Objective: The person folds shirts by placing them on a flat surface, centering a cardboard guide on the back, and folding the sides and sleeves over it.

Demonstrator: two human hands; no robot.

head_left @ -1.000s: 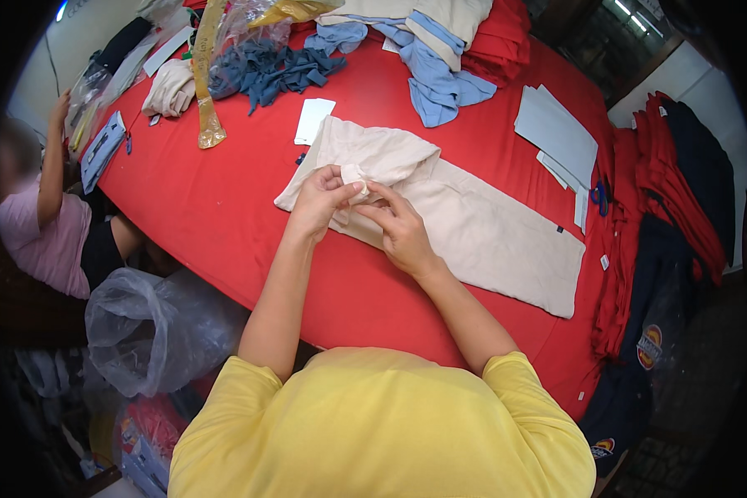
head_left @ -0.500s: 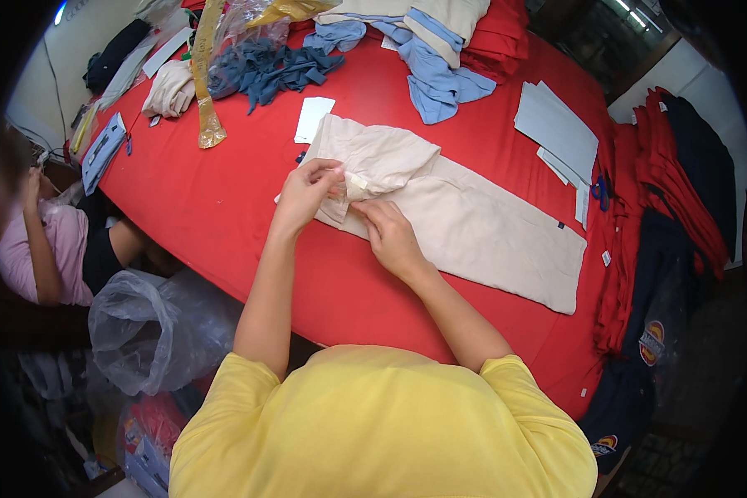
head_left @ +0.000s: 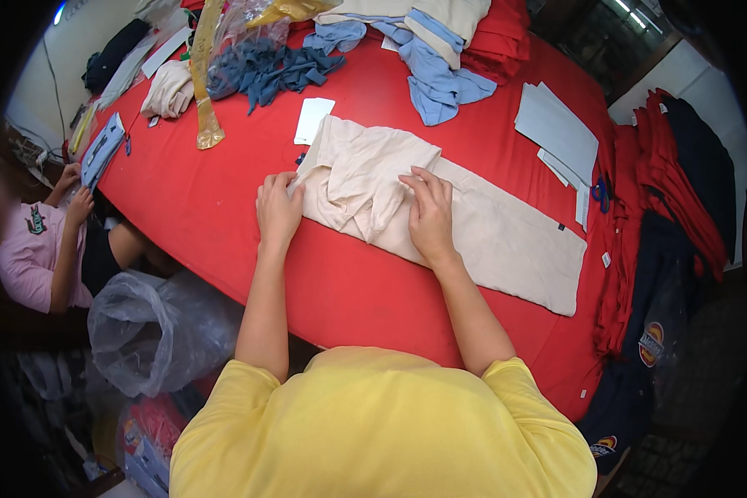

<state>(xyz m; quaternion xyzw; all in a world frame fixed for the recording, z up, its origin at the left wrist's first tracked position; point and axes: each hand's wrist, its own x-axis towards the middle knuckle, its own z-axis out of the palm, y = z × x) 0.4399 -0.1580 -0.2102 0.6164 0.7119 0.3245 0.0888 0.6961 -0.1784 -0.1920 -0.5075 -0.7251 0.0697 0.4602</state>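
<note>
A beige garment [head_left: 506, 228], folded long and narrow like a trouser leg, lies slantwise across the red-covered table [head_left: 349, 307]. Its left end is bunched and creased, and a small dark tab shows near its right end. At the left edge of that bunched part is my left hand [head_left: 279, 212], thumb apart from the curved fingers, at the fabric's border. My right hand [head_left: 431, 217] rests over the middle of the garment with its fingers spread and bent, gripping no fold that I can see.
White cards [head_left: 313, 120] lie just beyond the garment. Blue cloth scraps [head_left: 282, 70] and light-blue and beige pieces [head_left: 436, 83] are piled at the back. Grey card sheets [head_left: 560, 129] and blue scissors [head_left: 601, 192] lie at right. A person [head_left: 46, 249] sits at left, near a clear plastic bag [head_left: 153, 332].
My hands have moved apart, left hand down and left, right hand to the right. The white label is out of sight under smoothed fabric. The seated person's hands have moved to a blue-grey item.
</note>
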